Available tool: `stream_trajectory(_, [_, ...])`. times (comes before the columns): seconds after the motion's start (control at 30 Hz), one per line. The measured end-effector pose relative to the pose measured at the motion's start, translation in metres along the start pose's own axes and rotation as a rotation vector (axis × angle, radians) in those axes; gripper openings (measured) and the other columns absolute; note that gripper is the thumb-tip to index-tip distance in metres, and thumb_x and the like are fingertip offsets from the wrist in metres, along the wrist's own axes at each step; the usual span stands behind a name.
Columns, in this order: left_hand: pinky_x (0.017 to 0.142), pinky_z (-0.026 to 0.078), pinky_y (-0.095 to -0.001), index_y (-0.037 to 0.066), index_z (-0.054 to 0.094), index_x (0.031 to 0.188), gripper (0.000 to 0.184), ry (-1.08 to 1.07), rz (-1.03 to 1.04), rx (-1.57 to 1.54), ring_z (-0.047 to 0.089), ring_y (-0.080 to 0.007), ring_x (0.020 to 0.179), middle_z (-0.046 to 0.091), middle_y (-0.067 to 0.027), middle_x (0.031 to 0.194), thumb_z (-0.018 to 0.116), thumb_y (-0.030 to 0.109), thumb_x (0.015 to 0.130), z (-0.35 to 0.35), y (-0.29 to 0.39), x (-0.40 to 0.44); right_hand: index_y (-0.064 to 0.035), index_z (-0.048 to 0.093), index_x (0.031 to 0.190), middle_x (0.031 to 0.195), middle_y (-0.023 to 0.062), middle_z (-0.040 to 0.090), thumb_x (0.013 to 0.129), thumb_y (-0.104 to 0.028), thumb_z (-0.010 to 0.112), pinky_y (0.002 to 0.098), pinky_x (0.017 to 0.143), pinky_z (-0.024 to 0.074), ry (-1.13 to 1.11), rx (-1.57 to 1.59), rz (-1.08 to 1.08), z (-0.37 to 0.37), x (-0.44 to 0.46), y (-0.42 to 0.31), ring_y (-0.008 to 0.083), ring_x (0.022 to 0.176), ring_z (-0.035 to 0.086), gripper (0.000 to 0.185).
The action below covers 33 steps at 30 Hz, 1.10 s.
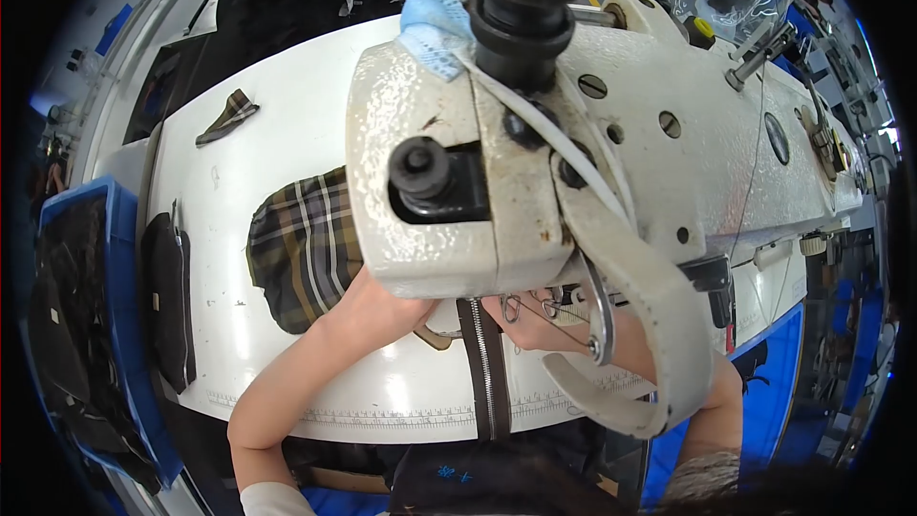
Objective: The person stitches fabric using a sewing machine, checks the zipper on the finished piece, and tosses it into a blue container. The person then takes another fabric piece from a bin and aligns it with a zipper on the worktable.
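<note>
A white sewing machine head (430, 258) fills the middle of the view and covers the stitching area. From the left, my left hand (394, 313) reaches under it beside plaid fabric (304, 253); its fingers are hidden. My right hand (527, 327) is under the head on the other side, at the right edge of a dark zipper (487, 368) with metal teeth. Machine parts and thread guides cover most of its fingers, so what it grips cannot be made out. The zipper runs down over the front edge of the white table (382, 401) toward my lap.
A small plaid scrap (229, 118) lies at the back left. Dark folded pieces (169, 301) rest at the table's left edge, next to a blue bin (124, 306) of dark fabric. A curved white guard (683, 354) sticks out in front of my right hand.
</note>
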<state>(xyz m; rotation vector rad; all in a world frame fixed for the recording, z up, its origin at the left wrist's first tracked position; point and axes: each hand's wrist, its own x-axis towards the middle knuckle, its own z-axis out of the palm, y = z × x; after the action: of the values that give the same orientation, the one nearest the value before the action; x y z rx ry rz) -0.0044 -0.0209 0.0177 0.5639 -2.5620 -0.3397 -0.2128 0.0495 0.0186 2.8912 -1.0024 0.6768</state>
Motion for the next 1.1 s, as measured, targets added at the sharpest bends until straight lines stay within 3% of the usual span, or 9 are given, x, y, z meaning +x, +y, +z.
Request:
stream_trajectory(0.1, [0.072,0.051,-0.0409,0.001,0.064,0.081,0.020,-0.049,0.029,0.100,0.060,-0.0298,0.083,0.060,-0.0111,0.087,0.062,0.000,0.061,0.007,0.000,-0.014,-0.0019,0.054,0.113,0.107,0.0105,0.060,0.086,-0.007,0.052,0.0307,0.084,0.0475,0.009,0.221,0.127,0.002,-0.004,-0.002,0.0180,0.097,0.058,0.027])
stream_trajectory(0.27, [0.076,0.050,-0.0406,-0.001,0.065,0.083,0.021,-0.033,0.157,0.375,0.061,-0.0298,0.086,0.061,-0.0134,0.091,0.061,0.005,0.063,0.001,0.011,-0.018,-0.0017,0.054,0.114,0.110,0.0105,0.059,0.086,-0.007,0.053,0.0296,0.086,0.0462,0.075,0.184,0.134,0.009,-0.004,-0.006,0.0180,0.099,0.057,0.029])
stream_trajectory(0.4, [0.077,0.049,-0.0414,-0.001,0.064,0.087,0.023,-0.097,0.049,0.236,0.060,-0.0310,0.087,0.060,-0.0147,0.091,0.060,0.005,0.065,-0.002,0.013,-0.019,-0.0016,0.053,0.116,0.113,0.0106,0.059,0.086,-0.007,0.054,0.0288,0.088,0.0451,0.101,0.077,0.110,0.013,0.000,-0.009,0.0180,0.100,0.057,0.030])
stream_trajectory(0.5, [0.076,0.049,-0.0421,0.000,0.064,0.091,0.025,-0.154,-0.040,0.177,0.060,-0.0312,0.088,0.061,-0.0144,0.092,0.059,0.004,0.067,0.000,0.010,-0.022,-0.0030,0.060,0.104,0.099,0.0105,0.062,0.082,-0.009,0.055,0.0256,0.074,0.0475,0.048,-0.072,0.113,0.012,0.004,-0.009,0.0173,0.083,0.060,0.023])
stream_trajectory(0.57, [0.075,0.048,-0.0425,0.000,0.063,0.093,0.026,-0.271,-0.133,0.150,0.060,-0.0312,0.088,0.061,-0.0142,0.092,0.060,0.004,0.068,-0.013,0.016,-0.012,-0.0031,0.060,0.104,0.099,0.0104,0.062,0.082,-0.010,0.056,0.0258,0.074,0.0475,0.038,-0.118,0.112,0.012,0.005,-0.008,0.0172,0.084,0.060,0.024])
stream_trajectory(0.77, [0.075,0.049,-0.0417,0.001,0.064,0.093,0.026,-0.022,0.010,0.138,0.061,-0.0298,0.087,0.062,-0.0124,0.091,0.059,0.006,0.068,-0.011,0.006,0.006,-0.0032,0.060,0.105,0.100,0.0099,0.062,0.081,-0.010,0.057,0.0261,0.076,0.0475,0.041,-0.095,0.107,0.010,0.002,-0.007,0.0171,0.085,0.060,0.025])
stream_trajectory(0.97, [0.076,0.049,-0.0409,0.002,0.064,0.092,0.026,-0.115,-0.016,0.103,0.061,-0.0287,0.087,0.062,-0.0112,0.090,0.059,0.006,0.068,0.005,0.002,-0.015,-0.0034,0.059,0.105,0.101,0.0094,0.063,0.081,-0.011,0.059,0.0265,0.077,0.0476,0.030,-0.068,0.068,0.008,-0.004,-0.006,0.0169,0.087,0.060,0.026])
stream_trajectory(1.1, [0.076,0.050,-0.0401,0.003,0.065,0.092,0.026,-0.122,0.066,0.238,0.062,-0.0275,0.087,0.062,-0.0100,0.091,0.059,0.007,0.067,0.011,0.004,-0.021,-0.0034,0.059,0.106,0.101,0.0091,0.063,0.081,-0.012,0.060,0.0268,0.078,0.0476,0.020,-0.060,0.053,0.008,-0.006,-0.008,0.0168,0.088,0.061,0.027])
